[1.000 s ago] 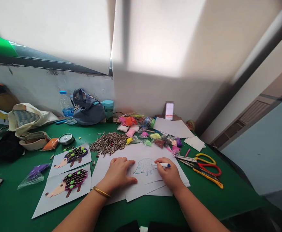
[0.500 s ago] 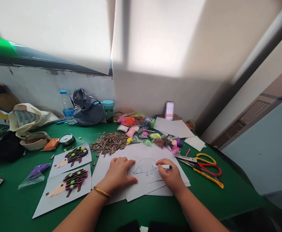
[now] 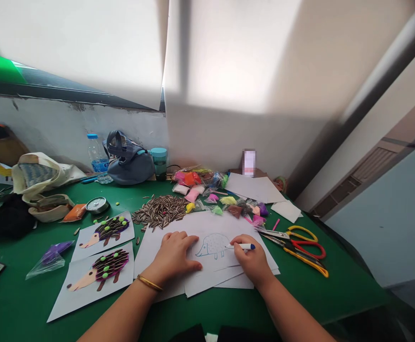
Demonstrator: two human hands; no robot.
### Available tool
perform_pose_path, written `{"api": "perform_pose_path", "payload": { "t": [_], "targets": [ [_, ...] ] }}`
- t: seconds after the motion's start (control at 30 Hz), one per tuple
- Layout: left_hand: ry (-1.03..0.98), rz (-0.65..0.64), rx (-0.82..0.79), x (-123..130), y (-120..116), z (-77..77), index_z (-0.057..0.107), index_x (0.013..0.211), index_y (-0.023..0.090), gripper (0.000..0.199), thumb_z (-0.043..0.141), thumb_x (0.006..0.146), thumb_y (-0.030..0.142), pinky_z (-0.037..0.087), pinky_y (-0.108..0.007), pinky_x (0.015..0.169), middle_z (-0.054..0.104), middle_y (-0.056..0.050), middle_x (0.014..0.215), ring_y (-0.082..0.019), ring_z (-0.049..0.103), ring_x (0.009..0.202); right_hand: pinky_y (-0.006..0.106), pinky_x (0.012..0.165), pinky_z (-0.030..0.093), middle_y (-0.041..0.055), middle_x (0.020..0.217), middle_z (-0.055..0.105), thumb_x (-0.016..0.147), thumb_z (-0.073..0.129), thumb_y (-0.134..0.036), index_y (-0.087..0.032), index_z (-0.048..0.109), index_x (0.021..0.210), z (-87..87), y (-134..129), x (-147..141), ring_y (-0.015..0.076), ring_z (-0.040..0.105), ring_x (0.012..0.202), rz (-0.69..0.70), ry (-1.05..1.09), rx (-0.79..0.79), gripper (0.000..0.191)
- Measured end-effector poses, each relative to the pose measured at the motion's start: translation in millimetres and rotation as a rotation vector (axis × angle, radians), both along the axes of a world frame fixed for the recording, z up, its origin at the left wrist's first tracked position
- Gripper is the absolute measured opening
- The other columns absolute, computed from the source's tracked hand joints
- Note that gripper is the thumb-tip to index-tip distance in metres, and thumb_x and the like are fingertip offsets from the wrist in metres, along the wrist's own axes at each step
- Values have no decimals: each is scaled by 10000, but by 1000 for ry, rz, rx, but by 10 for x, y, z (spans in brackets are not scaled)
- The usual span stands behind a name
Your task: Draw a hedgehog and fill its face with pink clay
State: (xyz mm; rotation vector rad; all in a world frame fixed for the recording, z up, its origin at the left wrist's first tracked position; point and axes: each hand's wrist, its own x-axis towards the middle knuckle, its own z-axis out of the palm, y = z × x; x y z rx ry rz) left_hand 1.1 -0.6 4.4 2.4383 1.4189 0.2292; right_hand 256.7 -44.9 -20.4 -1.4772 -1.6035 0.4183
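Note:
A blue outline of a hedgehog (image 3: 214, 244) is drawn on the top sheet of white paper (image 3: 207, 275). Left of the drawing, my left hand (image 3: 176, 253) lies on the paper, thumb and fingers apart, holding nothing. At the drawing's right side my right hand (image 3: 250, 256) grips a white marker with a blue end (image 3: 245, 246), its tip at the hedgehog's rear. Two finished hedgehog pictures (image 3: 99, 275) with seeds and green dots lie to the left. Behind the paper is a heap of striped seeds (image 3: 161, 210).
Bags of coloured clay (image 3: 193, 179) lie behind the paper. Scissors (image 3: 300, 244) with yellow and red handles rest at the right. A blue bag (image 3: 131, 161), a water bottle (image 3: 99, 159) and a cup (image 3: 159, 164) stand by the wall. A round tin (image 3: 97, 205) sits at left.
My right hand and the marker have shifted very slightly to the right. My left hand stays in place on the paper.

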Motion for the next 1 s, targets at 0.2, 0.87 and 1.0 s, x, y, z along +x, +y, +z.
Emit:
{"api": "perform_pose_path", "payload": {
  "t": [0.2, 0.87, 1.0],
  "targets": [
    [-1, -1, 7, 2, 0, -2, 604, 1266, 299, 749, 771, 615, 629, 307, -442, 999, 640, -67, 1108, -309, 551, 1085, 324, 784, 481, 44, 812, 689, 815, 487, -235, -219, 649, 757, 11, -21, 6, 229, 633, 845, 9, -22, -15, 172],
    [-5, 3, 1, -3, 2, -11, 599, 1272, 304, 754, 770, 611, 625, 306, -435, 1003, 636, -66, 1116, -313, 548, 1095, 342, 805, 482, 61, 833, 694, 837, 473, -255, -219, 649, 784, 25, 6, 13, 241, 629, 871, -25, -44, 19, 187],
    [-8, 3, 2, -1, 4, -18, 602, 1267, 308, 748, 770, 612, 627, 298, -440, 1008, 637, -72, 1118, -314, 548, 1093, 334, 803, 480, 50, 828, 693, 830, 475, -252, -217, 650, 778, 2, 13, 17, 234, 631, 866, -26, -64, 11, 186]
  ]
}}
